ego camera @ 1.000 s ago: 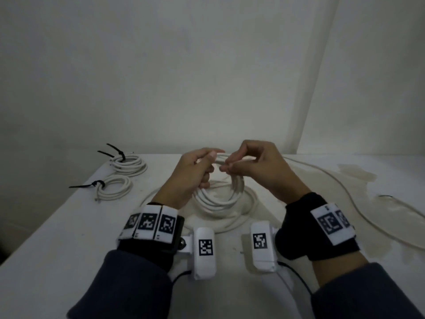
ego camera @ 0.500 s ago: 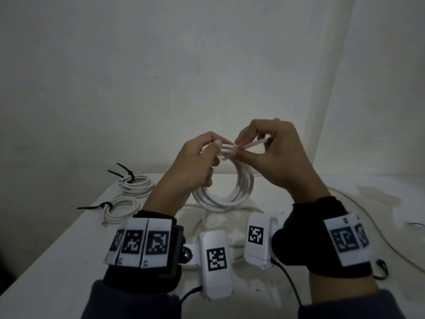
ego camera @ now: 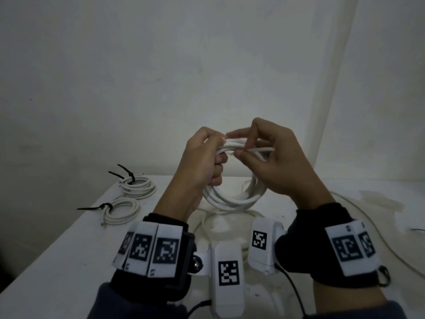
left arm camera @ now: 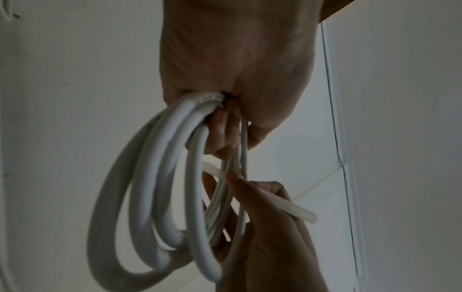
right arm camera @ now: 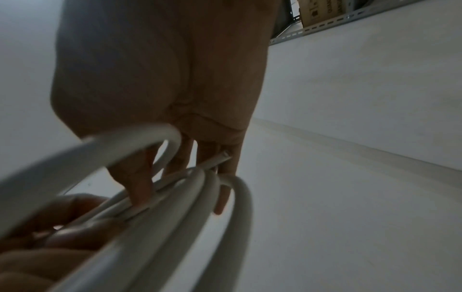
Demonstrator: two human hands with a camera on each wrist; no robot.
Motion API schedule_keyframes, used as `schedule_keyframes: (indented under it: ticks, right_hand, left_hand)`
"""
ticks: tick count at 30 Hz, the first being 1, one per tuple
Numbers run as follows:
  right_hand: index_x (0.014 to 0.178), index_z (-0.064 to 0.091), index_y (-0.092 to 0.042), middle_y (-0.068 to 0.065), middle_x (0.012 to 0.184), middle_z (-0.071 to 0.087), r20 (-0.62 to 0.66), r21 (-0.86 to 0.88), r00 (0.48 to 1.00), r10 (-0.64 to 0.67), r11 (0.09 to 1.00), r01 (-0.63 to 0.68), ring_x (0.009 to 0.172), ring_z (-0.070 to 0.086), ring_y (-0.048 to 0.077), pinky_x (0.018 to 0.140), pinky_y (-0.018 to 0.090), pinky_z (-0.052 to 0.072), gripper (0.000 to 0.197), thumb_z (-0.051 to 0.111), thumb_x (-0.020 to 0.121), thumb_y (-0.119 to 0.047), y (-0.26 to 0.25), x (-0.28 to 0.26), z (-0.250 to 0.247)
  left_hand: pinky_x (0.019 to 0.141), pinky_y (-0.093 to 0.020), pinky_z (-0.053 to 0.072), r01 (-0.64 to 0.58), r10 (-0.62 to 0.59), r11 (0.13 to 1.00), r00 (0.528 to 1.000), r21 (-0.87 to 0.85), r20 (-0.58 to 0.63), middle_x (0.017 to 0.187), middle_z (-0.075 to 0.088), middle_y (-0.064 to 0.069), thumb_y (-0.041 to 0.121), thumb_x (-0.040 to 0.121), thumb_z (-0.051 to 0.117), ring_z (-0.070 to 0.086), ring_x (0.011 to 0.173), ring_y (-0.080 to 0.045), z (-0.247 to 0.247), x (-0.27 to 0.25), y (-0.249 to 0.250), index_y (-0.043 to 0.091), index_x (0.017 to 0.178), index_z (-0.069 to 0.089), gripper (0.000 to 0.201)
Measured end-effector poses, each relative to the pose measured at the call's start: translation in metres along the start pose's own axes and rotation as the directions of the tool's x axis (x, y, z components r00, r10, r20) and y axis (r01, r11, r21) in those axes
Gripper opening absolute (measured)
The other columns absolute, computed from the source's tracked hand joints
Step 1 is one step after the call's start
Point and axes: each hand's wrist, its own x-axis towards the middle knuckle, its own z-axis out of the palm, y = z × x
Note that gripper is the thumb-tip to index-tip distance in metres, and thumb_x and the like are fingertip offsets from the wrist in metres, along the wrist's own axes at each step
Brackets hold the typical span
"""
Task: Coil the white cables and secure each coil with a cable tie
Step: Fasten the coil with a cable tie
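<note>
Both hands [ego camera: 241,157] hiding coil [ego camera: 232,196] top

Dim, flat indoor light with a grey-green cast, soft faint shadows on the white tabletop [ego camera: 57,245], no glare, head view fairly sharp with wide-angle bending at the edges, wrist views darker, nearest loops of the coiled white round cable [right arm camera: 140,227] blurred, palms in shadow

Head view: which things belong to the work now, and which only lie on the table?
In use:
- white cable coil, held by left hand
- thin white tie, pinched by right hand

Lying about:
- two tied coils
- loose cable
</note>
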Motion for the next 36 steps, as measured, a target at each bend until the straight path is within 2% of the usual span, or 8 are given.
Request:
schedule_keyframes:
  ticks: [6, 10, 13, 18, 21, 25, 29, 36]
  right_hand:
    - [0.071, 0.038, -0.024, -0.003, 0.097, 0.073, -0.06, -0.029, 0.996, -0.072, 0.997, 0.07, 0.088, 0.07, 0.008, 0.074, 0.025, 0.054, 0.041, 0.068, 0.081, 0.002, 0.006, 0.0, 0.002]
    - [0.071, 0.039, -0.025, 0.0, 0.097, 0.073, -0.032, -0.042, 0.995, -0.096, 0.995, 0.095, 0.093, 0.07, 0.008, 0.077, 0.016, 0.051, 0.044, 0.069, 0.08, 0.005, 0.007, -0.002, -0.002]
    - [0.07, 0.043, -0.02, 0.003, 0.096, 0.074, 0.021, -0.054, 0.993, -0.115, 0.992, 0.116, 0.095, 0.07, 0.009, 0.079, 0.021, 0.054, 0.037, 0.07, 0.08, 0.003, 0.005, -0.001, 0.001]
    - [0.066, 0.042, -0.022, 0.006, 0.094, 0.075, 0.054, -0.04, 0.993, -0.101, 0.994, 0.103, 0.096, 0.07, 0.009, 0.077, 0.02, 0.054, 0.041, 0.074, 0.08, 0.0, 0.0, 0.001, 0.004]
    - [0.064, 0.04, -0.028, 0.006, 0.088, 0.074, 0.038, -0.087, 0.994, -0.098, 0.991, 0.101, 0.095, 0.07, 0.011, 0.075, 0.019, 0.054, 0.047, 0.075, 0.079, 0.0, 0.001, 0.001, 0.006]
    - [0.067, 0.046, -0.018, 0.001, 0.085, 0.071, 0.013, -0.116, 0.991, -0.135, 0.984, 0.136, 0.098, 0.07, 0.01, 0.076, 0.02, 0.056, 0.037, 0.074, 0.078, 0.003, 0.002, -0.001, 0.008]
    - [0.07, 0.047, -0.017, 0.002, 0.086, 0.073, 0.004, -0.176, 0.976, -0.217, 0.961, 0.214, 0.091, 0.071, 0.014, 0.073, 0.028, 0.057, 0.033, 0.074, 0.078, 0.0, -0.003, 0.001, 0.006]
    - [0.072, 0.041, -0.024, 0.007, 0.084, 0.074, -0.002, -0.181, 0.962, -0.273, 0.946, 0.268, 0.083, 0.072, 0.02, 0.07, 0.031, 0.057, 0.04, 0.071, 0.077, 0.003, -0.009, 0.003, 0.012]
  left_hand:
    - [0.04, -0.019, 0.024, -0.018, 0.027, 0.996, 0.995, -0.092, 0.097, 0.058, 0.044, -0.001, 0.019, 0.101, 0.039, 0.028, 0.04, -0.007, 0.001, -0.002, -0.002, 0.014, 0.082, 0.041, 0.02]
    - [0.066, -0.027, 0.056, -0.132, 0.086, 0.945, 0.983, 0.298, 0.162, 0.082, 0.066, -0.009, 0.026, 0.099, 0.045, 0.062, 0.064, -0.015, -0.012, -0.004, 0.002, 0.011, 0.093, 0.049, 0.016]
    - [0.082, -0.041, 0.057, -0.181, 0.098, 0.852, 0.977, 0.491, 0.189, 0.089, 0.07, -0.008, 0.022, 0.098, 0.047, 0.069, 0.081, -0.021, -0.02, -0.008, 0.011, 0.014, 0.091, 0.049, 0.011]
    - [0.068, -0.037, 0.049, -0.165, 0.097, 0.752, 0.985, 0.638, 0.14, 0.086, 0.06, -0.006, 0.029, 0.097, 0.037, 0.055, 0.068, -0.017, -0.007, -0.013, 0.014, 0.014, 0.096, 0.036, 0.014]
    - [0.065, -0.037, 0.041, -0.091, 0.093, 0.803, 0.995, 0.588, 0.028, 0.081, 0.053, -0.006, 0.035, 0.099, 0.03, 0.046, 0.064, -0.017, 0.004, -0.01, 0.008, 0.014, 0.095, 0.033, 0.022]
    - [0.071, -0.04, 0.047, -0.075, 0.139, 0.82, 0.988, 0.568, -0.07, 0.083, 0.058, -0.006, 0.049, 0.098, 0.03, 0.051, 0.066, -0.02, 0.009, -0.006, 0.0, 0.017, 0.089, 0.039, 0.034]
    - [0.051, -0.026, 0.042, 0.028, 0.037, 0.924, 0.986, 0.382, -0.161, 0.064, 0.053, -0.001, 0.045, 0.1, 0.033, 0.049, 0.046, -0.012, 0.008, -0.001, -0.003, 0.006, 0.102, 0.051, 0.043]
    - [0.043, -0.02, 0.038, 0.142, -0.117, 0.972, 0.983, 0.187, -0.139, 0.041, 0.046, 0.007, 0.054, 0.096, 0.037, 0.044, 0.038, -0.008, -0.002, -0.002, -0.002, 0.009, 0.097, 0.066, 0.054]
